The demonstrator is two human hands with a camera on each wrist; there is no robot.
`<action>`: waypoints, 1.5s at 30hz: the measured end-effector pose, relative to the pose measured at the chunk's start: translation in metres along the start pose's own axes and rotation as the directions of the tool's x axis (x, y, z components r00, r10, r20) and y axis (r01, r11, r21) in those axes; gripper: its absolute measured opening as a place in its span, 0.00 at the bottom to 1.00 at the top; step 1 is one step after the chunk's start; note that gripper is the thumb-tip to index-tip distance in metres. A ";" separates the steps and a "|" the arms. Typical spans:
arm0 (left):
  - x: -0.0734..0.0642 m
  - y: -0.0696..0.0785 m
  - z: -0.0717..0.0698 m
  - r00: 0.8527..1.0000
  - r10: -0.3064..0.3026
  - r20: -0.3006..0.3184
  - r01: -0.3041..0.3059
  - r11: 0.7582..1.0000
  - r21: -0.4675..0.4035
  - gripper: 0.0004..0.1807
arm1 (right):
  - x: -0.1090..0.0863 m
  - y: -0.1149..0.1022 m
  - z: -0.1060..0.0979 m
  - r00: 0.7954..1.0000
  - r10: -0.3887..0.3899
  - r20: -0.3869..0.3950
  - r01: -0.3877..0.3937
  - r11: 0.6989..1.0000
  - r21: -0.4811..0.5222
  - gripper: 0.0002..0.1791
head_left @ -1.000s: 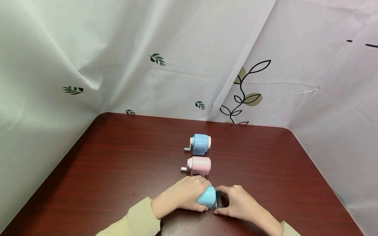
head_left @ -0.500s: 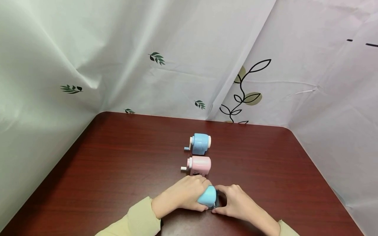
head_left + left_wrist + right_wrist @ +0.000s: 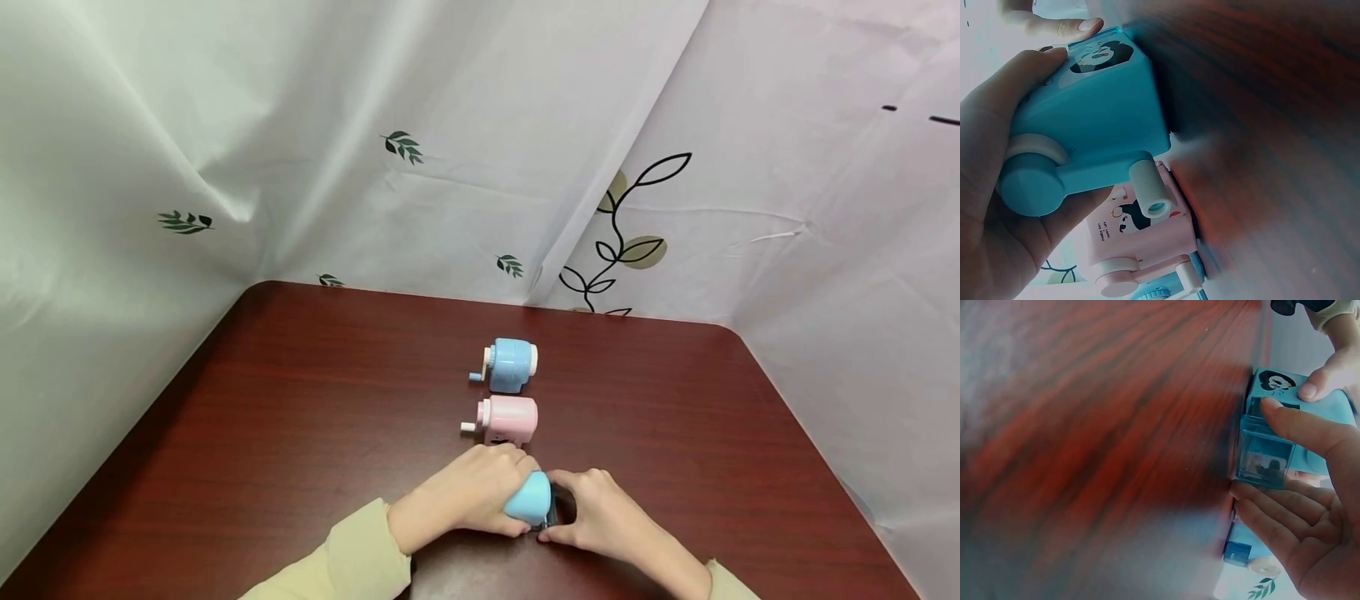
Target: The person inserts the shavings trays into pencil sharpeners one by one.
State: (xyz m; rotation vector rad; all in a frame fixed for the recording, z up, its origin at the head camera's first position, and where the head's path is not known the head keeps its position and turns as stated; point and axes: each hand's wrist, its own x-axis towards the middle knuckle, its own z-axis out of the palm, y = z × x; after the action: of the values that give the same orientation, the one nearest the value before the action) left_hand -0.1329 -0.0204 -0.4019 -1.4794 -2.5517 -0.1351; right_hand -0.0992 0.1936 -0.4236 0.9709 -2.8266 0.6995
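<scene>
My left hand (image 3: 480, 492) grips the body of a turquoise crank pencil sharpener (image 3: 529, 497), which stands on the table with a panda picture on its side. In the left wrist view its crank handle (image 3: 1100, 173) points toward the camera. At the opposite end, my right hand (image 3: 603, 515) pinches a clear shavings drawer (image 3: 1265, 457), thumb on one side and fingertips on the other. The right wrist view shows this drawer sticking partway out of the sharpener. A pink crank sharpener (image 3: 512, 418) stands just beyond my left hand.
Behind the pink sharpener stands a lighter blue crank sharpener (image 3: 511, 365), its crank also to the left. All are on a dark red-brown wooden table (image 3: 337, 375). White curtains (image 3: 450, 208) with leaf prints enclose the back and sides.
My right hand has shifted slightly left with the drawer, and less of the drawer shows outside the turquoise sharpener. The left hand keeps its grip; the other sharpeners have not moved.
</scene>
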 end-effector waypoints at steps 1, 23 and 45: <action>0.000 0.000 0.000 1.000 0.000 0.001 0.000 1.000 0.000 0.28 | 0.000 0.000 0.000 1.000 0.005 0.003 -0.005 1.000 0.004 0.25; 0.001 0.002 0.001 1.000 -0.006 -0.001 0.006 1.000 0.007 0.27 | 0.005 -0.008 0.002 0.999 0.034 0.034 -0.035 0.999 0.036 0.23; -0.001 0.002 0.003 0.998 0.022 -0.059 -0.020 0.999 0.042 0.28 | 0.005 -0.013 0.009 0.995 0.088 -0.037 -0.085 0.993 0.081 0.27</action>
State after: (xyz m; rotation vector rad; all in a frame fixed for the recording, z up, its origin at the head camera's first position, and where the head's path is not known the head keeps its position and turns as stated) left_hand -0.1310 -0.0193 -0.4053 -1.4644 -2.4760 -0.1204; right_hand -0.0952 0.1779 -0.4254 0.8393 -2.8399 0.8374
